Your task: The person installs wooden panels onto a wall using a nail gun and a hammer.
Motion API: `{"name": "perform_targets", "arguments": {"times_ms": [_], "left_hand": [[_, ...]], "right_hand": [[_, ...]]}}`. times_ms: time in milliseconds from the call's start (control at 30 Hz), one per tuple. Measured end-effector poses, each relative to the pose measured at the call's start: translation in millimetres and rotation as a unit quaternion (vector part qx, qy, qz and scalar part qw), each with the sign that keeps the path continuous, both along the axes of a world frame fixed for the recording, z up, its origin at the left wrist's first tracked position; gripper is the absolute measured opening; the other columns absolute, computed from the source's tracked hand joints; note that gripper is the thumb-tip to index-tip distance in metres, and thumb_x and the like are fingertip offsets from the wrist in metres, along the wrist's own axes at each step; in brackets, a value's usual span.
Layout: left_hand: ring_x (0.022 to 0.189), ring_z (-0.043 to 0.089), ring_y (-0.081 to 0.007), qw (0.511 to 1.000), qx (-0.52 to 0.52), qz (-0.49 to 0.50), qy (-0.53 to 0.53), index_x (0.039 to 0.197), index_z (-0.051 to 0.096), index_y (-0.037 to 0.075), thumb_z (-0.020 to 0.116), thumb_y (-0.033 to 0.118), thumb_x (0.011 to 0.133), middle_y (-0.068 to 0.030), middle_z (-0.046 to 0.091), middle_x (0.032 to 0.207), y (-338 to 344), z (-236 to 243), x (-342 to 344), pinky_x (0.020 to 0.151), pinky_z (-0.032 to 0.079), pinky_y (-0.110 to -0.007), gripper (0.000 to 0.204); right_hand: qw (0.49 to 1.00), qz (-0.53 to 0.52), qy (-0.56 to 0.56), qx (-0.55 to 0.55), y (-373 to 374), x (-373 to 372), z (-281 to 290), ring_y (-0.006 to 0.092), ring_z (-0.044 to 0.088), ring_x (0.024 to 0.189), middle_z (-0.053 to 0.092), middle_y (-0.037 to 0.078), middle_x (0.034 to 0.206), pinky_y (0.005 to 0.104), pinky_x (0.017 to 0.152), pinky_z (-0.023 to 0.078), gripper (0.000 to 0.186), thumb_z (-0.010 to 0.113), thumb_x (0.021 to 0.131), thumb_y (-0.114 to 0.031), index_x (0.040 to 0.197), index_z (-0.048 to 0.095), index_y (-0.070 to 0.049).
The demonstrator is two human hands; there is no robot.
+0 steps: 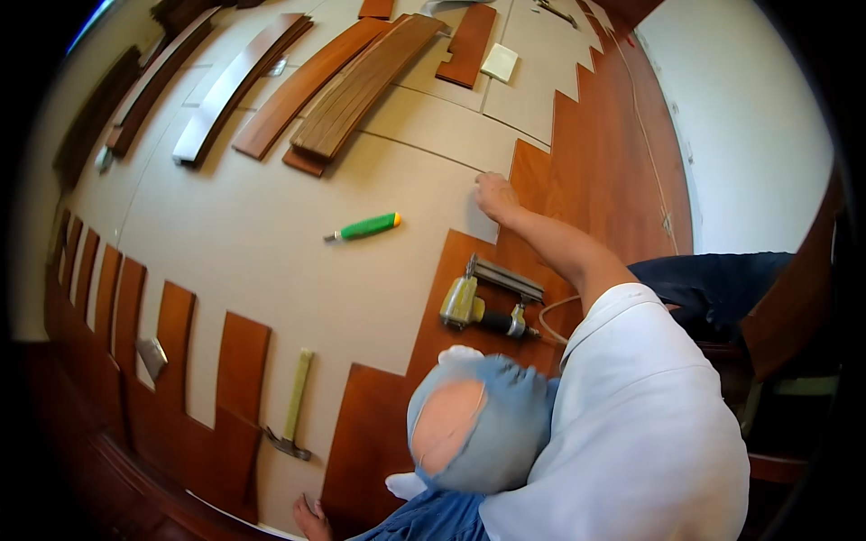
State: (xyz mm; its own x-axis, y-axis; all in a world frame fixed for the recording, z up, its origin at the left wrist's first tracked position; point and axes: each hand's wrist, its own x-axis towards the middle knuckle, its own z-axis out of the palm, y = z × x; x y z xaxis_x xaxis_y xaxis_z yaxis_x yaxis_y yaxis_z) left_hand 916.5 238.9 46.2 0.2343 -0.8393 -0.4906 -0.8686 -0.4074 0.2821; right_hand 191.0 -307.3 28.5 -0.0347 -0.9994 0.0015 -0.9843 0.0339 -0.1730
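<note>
A co-worker in a white shirt [622, 415] and pale blue head covering [519, 433] bends over the floor at lower right. Their outstretched hand [493, 194] has bent fingers at the stepped edge of wooden flooring [586, 198]; anything held is indistinct. A second hand [311, 514], apparently also theirs, rests low beside a board. A nail gun [465, 302] lies below the outstretched arm, a green-handled cutting tool [365, 227] on pale underlayment [298, 270], and a hammer [298, 397] further down. I cannot see either of my own hands.
Loose planks [352, 86] lie across the upper left and middle, near a small pale block [499, 63]. Short boards [239, 370] form a stepped edge at left, with a metal piece [153, 356] on them. A white wall [749, 108] and a cord [658, 171] run along the right.
</note>
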Motion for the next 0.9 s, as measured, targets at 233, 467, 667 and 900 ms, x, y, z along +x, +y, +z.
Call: {"name": "perform_targets", "arguments": {"times_ms": [233, 467, 667, 900], "left_hand": [[0.109, 0.059, -0.0415, 0.977, -0.029, -0.21, 0.0, 0.129, 0.061, -0.003, 0.066, 0.014, 0.096, -0.0211, 0.064, 0.116, -327, 112, -94, 0.095, 0.049, -0.048, 0.037], [0.119, 0.057, -0.0361, 0.876, -0.235, -0.405, 0.113, 0.133, 0.06, 0.003, 0.069, 0.015, 0.094, -0.0161, 0.063, 0.13, -628, 3, -361, 0.101, 0.049, -0.046, 0.042], [0.139, 0.044, -0.0423, 0.885, -0.332, -0.307, 0.111, 0.146, 0.052, 0.005, 0.062, 0.021, 0.098, -0.0211, 0.046, 0.153, -692, -52, -523, 0.118, 0.036, -0.049, 0.051], [0.144, 0.041, -0.0411, 0.88, -0.338, -0.318, 0.104, 0.147, 0.053, 0.007, 0.057, 0.013, 0.097, -0.0204, 0.043, 0.157, -692, -75, -518, 0.119, 0.036, -0.053, 0.051]], "right_hand": [[0.981, -0.158, 0.024, -0.107, 18, -61, -46, 0.0348, 0.039, 0.142, 0.047, 0.016, 0.148, 0.0447, 0.118, 0.035, 0.038, 0.058, 0.098, -0.023, 0.127, 0.058, 0.0], [0.978, -0.147, -0.045, -0.138, 11, -63, -34, 0.0353, 0.04, 0.141, 0.047, 0.016, 0.148, 0.0464, 0.118, 0.034, 0.037, 0.06, 0.097, -0.02, 0.127, 0.058, 0.001], [0.98, -0.142, -0.063, -0.124, 12, -67, -30, 0.0368, 0.041, 0.14, 0.047, 0.016, 0.148, 0.049, 0.117, 0.035, 0.038, 0.064, 0.093, -0.015, 0.127, 0.058, 0.001], [0.981, -0.06, -0.08, -0.169, -109, -111, -30, 0.0393, 0.051, 0.127, 0.056, 0.021, 0.136, 0.0459, 0.111, 0.042, 0.043, 0.065, 0.088, -0.01, 0.127, 0.056, 0.004]]}}
